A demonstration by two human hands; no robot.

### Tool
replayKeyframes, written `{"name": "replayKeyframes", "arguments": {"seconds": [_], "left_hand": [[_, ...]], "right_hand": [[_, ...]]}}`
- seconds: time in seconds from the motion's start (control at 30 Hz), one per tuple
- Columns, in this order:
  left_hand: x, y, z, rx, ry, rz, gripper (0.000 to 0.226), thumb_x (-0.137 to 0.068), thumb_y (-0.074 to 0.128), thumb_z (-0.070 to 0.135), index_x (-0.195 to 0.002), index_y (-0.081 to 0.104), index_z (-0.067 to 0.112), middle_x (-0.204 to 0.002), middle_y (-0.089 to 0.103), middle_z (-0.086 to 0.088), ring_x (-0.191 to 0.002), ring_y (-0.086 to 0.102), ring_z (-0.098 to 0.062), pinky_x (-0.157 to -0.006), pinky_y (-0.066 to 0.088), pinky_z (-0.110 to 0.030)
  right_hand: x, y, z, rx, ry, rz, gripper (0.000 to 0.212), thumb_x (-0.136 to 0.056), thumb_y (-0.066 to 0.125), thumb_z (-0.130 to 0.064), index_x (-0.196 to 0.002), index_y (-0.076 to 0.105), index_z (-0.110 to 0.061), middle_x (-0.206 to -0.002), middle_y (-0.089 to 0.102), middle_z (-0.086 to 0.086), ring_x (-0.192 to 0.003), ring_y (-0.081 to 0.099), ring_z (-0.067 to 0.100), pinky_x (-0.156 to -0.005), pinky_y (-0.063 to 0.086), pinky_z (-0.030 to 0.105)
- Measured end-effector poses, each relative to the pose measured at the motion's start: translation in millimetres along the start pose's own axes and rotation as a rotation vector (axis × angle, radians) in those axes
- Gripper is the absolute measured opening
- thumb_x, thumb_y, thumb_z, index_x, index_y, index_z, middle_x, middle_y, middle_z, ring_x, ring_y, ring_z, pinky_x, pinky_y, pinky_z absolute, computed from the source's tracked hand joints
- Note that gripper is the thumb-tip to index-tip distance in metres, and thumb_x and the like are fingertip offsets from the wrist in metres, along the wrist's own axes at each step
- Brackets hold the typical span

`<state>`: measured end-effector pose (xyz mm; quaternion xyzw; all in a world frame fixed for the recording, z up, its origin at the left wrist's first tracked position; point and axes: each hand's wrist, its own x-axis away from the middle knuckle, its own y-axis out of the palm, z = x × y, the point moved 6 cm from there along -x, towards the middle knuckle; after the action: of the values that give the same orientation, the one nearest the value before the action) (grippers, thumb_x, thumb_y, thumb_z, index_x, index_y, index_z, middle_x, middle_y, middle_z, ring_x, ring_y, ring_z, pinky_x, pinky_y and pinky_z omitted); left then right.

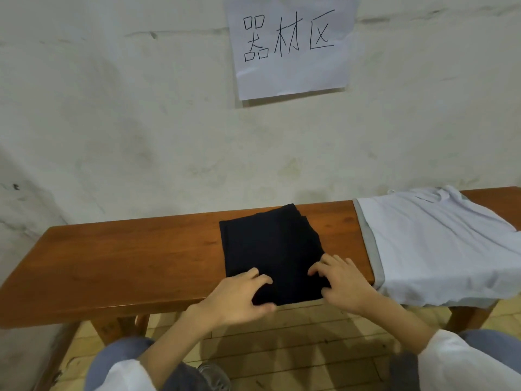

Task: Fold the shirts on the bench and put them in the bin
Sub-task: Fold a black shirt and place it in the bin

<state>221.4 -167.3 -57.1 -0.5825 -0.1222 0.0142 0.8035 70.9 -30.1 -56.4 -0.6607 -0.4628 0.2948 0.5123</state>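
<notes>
A black shirt [270, 244], folded into a small rectangle, lies on the middle of the wooden bench [127, 249]. My left hand [239, 294] grips its near left corner, fingers on top and thumb under the near edge. At the near right corner my right hand [344, 280] holds the cloth the same way, fingers curled on top. A white shirt [439, 244] with a grey hem lies spread flat on the right part of the bench, its near edge hanging over the front. No bin is in view.
The bench stands against a white wall [141, 122] with a paper sign [290, 43] taped above. Below the bench is a wooden plank floor [296, 348]; my knees in jeans are at the bottom edge.
</notes>
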Motion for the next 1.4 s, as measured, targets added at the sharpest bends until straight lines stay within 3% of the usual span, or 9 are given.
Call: {"name": "replayKeyframes", "arguments": {"seconds": [0.17,0.37,0.57,0.83,0.97,1.07,1.2,1.33,1.4], "left_hand": [[-33,-37,-57,0.167,-0.318,0.42,0.027,-0.096,0.049,0.034,-0.118,0.06,0.022,-0.106,0.054,0.006,-0.094,0.057,-0.008,-0.079,0.048,-0.024],[-63,-39,-119,0.252,-0.741,0.483,0.041,-0.097,0.047,0.037,-0.129,0.051,0.012,-0.124,0.052,-0.007,-0.114,0.05,-0.025,-0.095,0.042,-0.039],[-67,-38,-114,0.311,-0.649,0.645,0.004,-0.091,0.057,0.02,-0.096,0.057,0.021,-0.091,0.053,0.007,-0.095,0.052,-0.019,-0.081,0.033,-0.03],[-46,-79,-105,0.421,-0.559,1.045,0.013,-0.096,0.049,0.01,-0.092,0.041,0.02,-0.073,0.049,0.012,-0.068,0.045,-0.012,-0.081,0.031,-0.031],[-63,-69,-132,0.35,-0.668,0.866,0.005,-0.097,0.046,0.012,-0.1,0.044,0.015,-0.077,0.056,0.005,-0.08,0.057,-0.027,-0.082,0.03,-0.035],[-72,-51,-143,0.287,-0.769,0.64,0.033,-0.095,0.05,0.018,-0.127,0.045,0.011,-0.119,0.057,-0.01,-0.112,0.051,-0.032,-0.093,0.035,-0.045],[-73,-57,-104,0.089,-0.548,0.677,0.043,-0.093,0.051,0.021,-0.135,0.046,0.011,-0.134,0.047,-0.014,-0.126,0.042,-0.034,-0.102,0.034,-0.046],[-87,-17,-60,0.049,-0.465,0.304,0.058,-0.098,0.021,0.054,-0.149,0.024,0.027,-0.159,0.01,-0.004,-0.147,0.001,-0.026,-0.117,0.002,-0.047],[-85,4,-53,-0.038,-0.486,0.236,0.072,-0.09,0.0,0.064,-0.15,0.019,0.029,-0.16,0.008,-0.004,-0.147,0.001,-0.029,-0.115,0.001,-0.053]], "right_hand": [[-46,-18,40,-0.374,0.302,0.293,0.028,-0.092,0.055,-0.026,-0.119,0.057,-0.019,-0.112,0.056,-0.002,-0.1,0.054,0.013,-0.09,0.048,0.032],[-106,-5,59,-0.506,0.545,0.18,0.042,-0.089,0.056,-0.048,-0.121,0.056,-0.02,-0.117,0.062,-0.002,-0.108,0.058,0.019,-0.097,0.046,0.041],[-103,-3,49,-0.539,0.525,0.434,0.01,-0.088,0.059,-0.033,-0.098,0.061,-0.029,-0.095,0.059,-0.013,-0.092,0.058,0.011,-0.095,0.045,0.045],[-118,-47,16,-0.43,0.29,0.793,0.013,-0.09,0.06,-0.023,-0.1,0.065,-0.015,-0.089,0.051,-0.009,-0.081,0.053,0.012,-0.081,0.044,0.036],[-160,-40,23,-0.349,0.312,0.593,0.024,-0.092,0.058,-0.032,-0.11,0.062,-0.016,-0.098,0.056,-0.003,-0.093,0.057,0.02,-0.085,0.045,0.039],[-167,-20,30,-0.193,0.366,0.383,0.038,-0.095,0.051,-0.039,-0.126,0.053,-0.017,-0.123,0.052,0.005,-0.116,0.047,0.025,-0.094,0.039,0.038],[-146,-15,8,-0.059,0.18,0.419,0.044,-0.1,0.04,-0.031,-0.14,0.042,-0.011,-0.146,0.038,0.008,-0.137,0.03,0.024,-0.111,0.026,0.036],[-131,13,-16,0.085,0.005,0.138,0.083,-0.088,-0.006,-0.063,-0.151,0.016,-0.013,-0.159,0.011,0.004,-0.147,0.001,0.018,-0.115,-0.005,0.033],[-123,26,-14,0.144,0.032,0.072,0.102,-0.072,-0.029,-0.067,-0.152,0.008,-0.015,-0.16,0.004,0.002,-0.147,-0.005,0.016,-0.113,-0.011,0.034]]}}
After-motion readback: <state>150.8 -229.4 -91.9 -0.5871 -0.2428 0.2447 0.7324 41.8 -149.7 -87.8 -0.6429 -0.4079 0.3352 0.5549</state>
